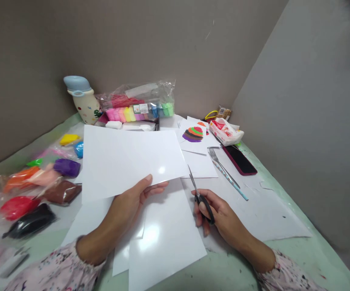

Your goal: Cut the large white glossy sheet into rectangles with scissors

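My left hand pinches the lower edge of a blank white sheet of paper, thumb on top and fingers beneath. The sheet is raised above the table and tilted towards me. In my right hand is a pair of scissors with black handles, fingers through the loops. Its blades point up and away, slightly parted, close to the sheet's right corner but apart from it. Under both hands lie more glossy white sheets, overlapping each other.
Bagged coloured clay lines the left side. At the back stand a bottle and a clear pack of clay. Rightward are cards with striped clay shapes, a fork, a patterned stick, a phone and a tissue pack.
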The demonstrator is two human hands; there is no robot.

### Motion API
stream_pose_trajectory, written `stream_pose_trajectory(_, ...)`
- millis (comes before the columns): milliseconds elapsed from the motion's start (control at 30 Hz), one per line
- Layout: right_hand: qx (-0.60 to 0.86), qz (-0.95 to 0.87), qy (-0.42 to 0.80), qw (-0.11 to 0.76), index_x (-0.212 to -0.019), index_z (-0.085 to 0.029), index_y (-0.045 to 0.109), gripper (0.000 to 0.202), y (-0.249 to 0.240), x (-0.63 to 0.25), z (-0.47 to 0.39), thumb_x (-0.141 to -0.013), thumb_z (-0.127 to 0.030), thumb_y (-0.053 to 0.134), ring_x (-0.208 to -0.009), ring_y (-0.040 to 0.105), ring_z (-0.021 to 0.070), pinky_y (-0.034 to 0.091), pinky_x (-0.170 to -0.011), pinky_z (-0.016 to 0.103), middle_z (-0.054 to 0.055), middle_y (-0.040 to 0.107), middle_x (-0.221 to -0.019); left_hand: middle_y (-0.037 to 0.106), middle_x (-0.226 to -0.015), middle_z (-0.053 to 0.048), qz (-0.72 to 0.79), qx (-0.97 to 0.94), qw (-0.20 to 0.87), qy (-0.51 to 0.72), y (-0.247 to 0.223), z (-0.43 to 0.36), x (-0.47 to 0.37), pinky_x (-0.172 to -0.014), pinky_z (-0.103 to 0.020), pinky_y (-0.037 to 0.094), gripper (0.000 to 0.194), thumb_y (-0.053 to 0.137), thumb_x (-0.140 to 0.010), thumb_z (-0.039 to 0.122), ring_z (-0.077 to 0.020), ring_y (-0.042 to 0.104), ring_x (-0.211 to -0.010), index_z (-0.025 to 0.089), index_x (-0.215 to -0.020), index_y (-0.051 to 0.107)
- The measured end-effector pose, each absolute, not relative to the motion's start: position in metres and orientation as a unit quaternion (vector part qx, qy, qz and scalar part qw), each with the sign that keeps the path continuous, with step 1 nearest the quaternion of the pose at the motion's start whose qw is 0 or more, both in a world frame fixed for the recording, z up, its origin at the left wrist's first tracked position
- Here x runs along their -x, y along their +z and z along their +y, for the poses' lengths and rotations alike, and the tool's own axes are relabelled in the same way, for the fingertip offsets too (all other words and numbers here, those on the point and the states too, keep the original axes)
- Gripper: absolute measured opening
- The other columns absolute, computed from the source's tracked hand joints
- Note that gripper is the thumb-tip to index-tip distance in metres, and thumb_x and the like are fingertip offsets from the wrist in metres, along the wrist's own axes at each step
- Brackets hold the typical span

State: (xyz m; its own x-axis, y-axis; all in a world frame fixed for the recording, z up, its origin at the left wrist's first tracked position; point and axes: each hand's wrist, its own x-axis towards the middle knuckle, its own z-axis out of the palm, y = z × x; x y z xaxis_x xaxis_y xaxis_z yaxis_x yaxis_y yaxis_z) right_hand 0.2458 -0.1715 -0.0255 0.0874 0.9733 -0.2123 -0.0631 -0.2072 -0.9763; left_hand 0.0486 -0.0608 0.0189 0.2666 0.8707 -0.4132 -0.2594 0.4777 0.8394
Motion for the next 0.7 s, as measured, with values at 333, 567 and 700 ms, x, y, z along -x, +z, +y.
stream_pose_trajectory(333, 0.548, -0.406, 0.548, 0.484, -0.123, -0.017, 0.054, 0.046, -0.0266, -0.2473, -0.1714, -0.092, -0.051, 0.062, -0.06, 0.056, 0.0108, 0.046, -0.045, 0.021, 0.0, 0.06, -0.078, 0.081, -0.089, -0.01, 0.445, -0.346, 0.729, 0.388, 0.0117, -0.0606, -0.0459, -0.096, -0.027, 0.054, 0.019, 0.063, -0.09, 0.015, -0.0209, 0.076, -0.092, 0.017, -0.073, 0.072)
stream_pose_trajectory(567, 0.55, -0.401, 0.546, 0.488, -0.12, -0.017, 0.055, 0.048, -0.024, -0.2454, -0.17, -0.09, -0.054, 0.063, -0.058, 0.056, 0.011, 0.046, -0.044, 0.021, -0.001, 0.059, -0.075, 0.08, -0.085, -0.01, 0.445, -0.35, 0.732, 0.38, 0.0125, -0.0617, -0.0455, -0.101, -0.03, 0.051, 0.019, 0.066, -0.089, 0.018, -0.0224, 0.075, -0.095, 0.016, -0.07, 0.072)
stream_pose_trajectory(700, 0.552, -0.399, 0.547, 0.486, -0.119, -0.018, 0.056, 0.045, -0.0218, -0.2449, -0.1705, -0.091, -0.053, 0.062, -0.055, 0.054, 0.0101, 0.046, -0.043, 0.021, -0.002, 0.058, -0.072, 0.081, -0.088, -0.01, 0.454, -0.354, 0.724, 0.379, 0.0157, -0.063, -0.0471, -0.101, -0.029, 0.051, 0.022, 0.063, -0.09, 0.015, -0.0207, 0.076, -0.09, 0.017, -0.071, 0.073)
